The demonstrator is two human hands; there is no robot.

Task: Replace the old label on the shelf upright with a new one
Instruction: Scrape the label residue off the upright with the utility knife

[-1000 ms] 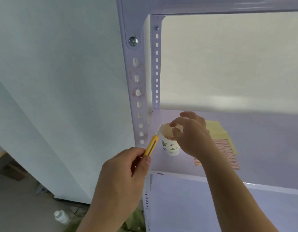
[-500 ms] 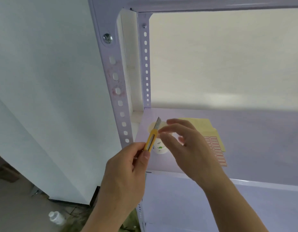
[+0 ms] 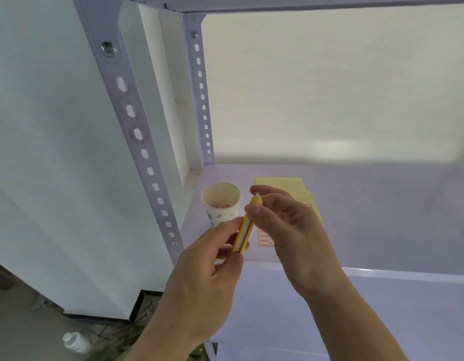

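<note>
right of the shelf upright [image 3: 148, 143], left hand [image 3: 205, 277] pinched the yellow knife [image 3: 244, 230] by its near end, right hand [image 3: 285, 230] by its tip, pointing far-right.

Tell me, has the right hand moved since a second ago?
Yes. The right hand was over the mouth of the paper cup; now it is to the cup's right, pinching the yellow knife that the left hand holds.

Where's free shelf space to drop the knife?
Widest bare patch: the shelf right of the yellow sheets, from back wall to front edge. A narrower strip runs behind the paper cup. Crowded: the left end, where cup, sheets and label sheet cluster near the front upright.
</note>
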